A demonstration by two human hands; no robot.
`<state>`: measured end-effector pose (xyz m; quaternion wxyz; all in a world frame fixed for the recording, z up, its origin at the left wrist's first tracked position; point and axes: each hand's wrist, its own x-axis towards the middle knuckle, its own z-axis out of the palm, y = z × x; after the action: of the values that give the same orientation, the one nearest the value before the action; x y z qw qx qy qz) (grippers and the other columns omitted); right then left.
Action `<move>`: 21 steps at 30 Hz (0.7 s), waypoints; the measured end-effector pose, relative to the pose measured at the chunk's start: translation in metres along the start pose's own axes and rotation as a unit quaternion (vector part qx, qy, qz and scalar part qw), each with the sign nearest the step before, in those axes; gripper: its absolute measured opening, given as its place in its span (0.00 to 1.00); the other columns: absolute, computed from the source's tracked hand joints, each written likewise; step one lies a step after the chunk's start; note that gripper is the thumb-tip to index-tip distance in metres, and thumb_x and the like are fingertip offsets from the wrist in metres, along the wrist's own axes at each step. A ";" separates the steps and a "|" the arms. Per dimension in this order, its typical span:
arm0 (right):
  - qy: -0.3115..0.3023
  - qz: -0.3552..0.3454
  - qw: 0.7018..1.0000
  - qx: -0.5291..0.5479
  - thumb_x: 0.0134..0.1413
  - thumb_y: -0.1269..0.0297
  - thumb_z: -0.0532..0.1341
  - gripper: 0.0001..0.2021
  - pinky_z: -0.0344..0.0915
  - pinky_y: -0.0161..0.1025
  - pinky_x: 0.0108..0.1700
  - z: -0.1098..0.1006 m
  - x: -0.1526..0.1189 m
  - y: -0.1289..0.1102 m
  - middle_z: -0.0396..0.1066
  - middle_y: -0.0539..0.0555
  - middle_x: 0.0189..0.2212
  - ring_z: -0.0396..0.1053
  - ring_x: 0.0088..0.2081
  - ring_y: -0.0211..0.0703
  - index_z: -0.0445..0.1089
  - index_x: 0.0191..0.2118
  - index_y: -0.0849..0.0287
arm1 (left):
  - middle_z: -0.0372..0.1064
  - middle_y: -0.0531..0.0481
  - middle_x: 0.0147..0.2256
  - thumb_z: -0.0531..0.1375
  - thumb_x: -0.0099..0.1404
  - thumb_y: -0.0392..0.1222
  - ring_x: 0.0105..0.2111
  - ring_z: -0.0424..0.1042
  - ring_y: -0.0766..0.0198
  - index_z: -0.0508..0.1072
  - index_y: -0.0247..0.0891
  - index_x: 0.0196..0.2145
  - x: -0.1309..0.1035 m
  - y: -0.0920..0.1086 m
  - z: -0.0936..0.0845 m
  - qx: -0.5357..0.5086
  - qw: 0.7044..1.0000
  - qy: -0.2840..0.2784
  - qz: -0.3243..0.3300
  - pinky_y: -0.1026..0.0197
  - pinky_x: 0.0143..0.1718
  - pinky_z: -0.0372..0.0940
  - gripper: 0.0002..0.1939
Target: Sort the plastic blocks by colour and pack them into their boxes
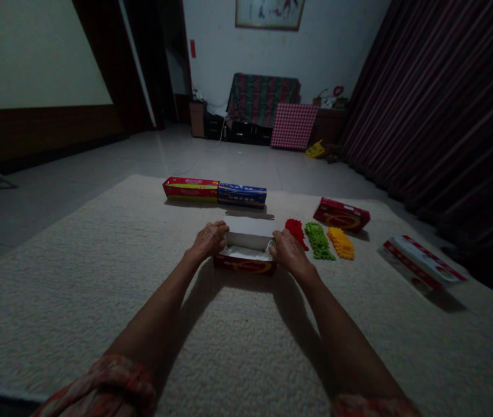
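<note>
A dark red box [246, 265] stands in front of me with its lid [249, 225] raised, showing a pale inside with something white lying in it. My left hand [212, 238] grips the box's left end, fingers closed at the lid's corner. At the right end, my right hand [288, 250] holds the box in the same way, its fingertips on the edge. Just beyond my right hand lie a red bundle [296, 233], a green bundle [319, 241] and a yellow bundle [340, 242] of small bumpy pieces.
A red-and-yellow box [191, 190] and a blue box [241, 195] sit end to end farther back on the cream mat [98, 278]. Off to the right are another red box [342, 214] and a white-and-red box [422, 262]. A dark curtain [437, 104] hangs on the right.
</note>
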<state>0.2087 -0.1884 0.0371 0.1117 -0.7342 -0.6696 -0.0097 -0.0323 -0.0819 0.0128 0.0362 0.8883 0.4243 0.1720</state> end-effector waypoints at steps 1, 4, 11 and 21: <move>-0.002 0.012 1.000 0.006 0.59 0.68 0.59 0.12 0.66 0.42 0.46 0.003 0.001 0.000 0.70 0.66 0.46 0.72 0.46 0.54 0.71 0.48 0.62 | 0.74 0.43 0.50 0.57 0.57 0.29 0.49 0.74 0.53 0.78 0.41 0.46 0.001 -0.001 0.002 -0.008 1.000 0.004 0.002 0.52 0.56 0.67 0.20; 0.002 0.030 0.999 0.033 0.57 0.68 0.59 0.14 0.67 0.40 0.47 0.012 0.003 0.005 0.70 0.64 0.45 0.72 0.46 0.51 0.71 0.49 0.63 | 0.74 0.44 0.51 0.56 0.56 0.29 0.50 0.74 0.55 0.79 0.41 0.46 0.003 -0.004 0.006 -0.030 0.999 0.017 0.000 0.53 0.57 0.67 0.21; 0.044 0.027 0.991 0.124 0.49 0.75 0.56 0.24 0.67 0.40 0.51 0.035 0.013 0.019 0.71 0.62 0.45 0.72 0.46 0.49 0.69 0.55 0.63 | 0.75 0.44 0.52 0.56 0.53 0.27 0.51 0.75 0.55 0.80 0.40 0.45 0.004 -0.006 0.012 -0.076 0.996 0.037 -0.039 0.55 0.58 0.67 0.24; 0.084 0.061 0.970 0.220 0.54 0.67 0.57 0.21 0.69 0.42 0.49 0.054 0.051 0.020 0.71 0.62 0.45 0.72 0.44 0.48 0.71 0.54 0.60 | 0.74 0.44 0.55 0.57 0.55 0.28 0.55 0.73 0.55 0.81 0.38 0.46 0.039 -0.029 0.015 -0.112 0.988 0.063 -0.081 0.59 0.58 0.66 0.23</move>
<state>0.2259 -0.1301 -0.0104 0.3265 -0.7279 -0.5972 0.0830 -0.0261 -0.0316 0.0034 0.1223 0.8287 0.4746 0.2705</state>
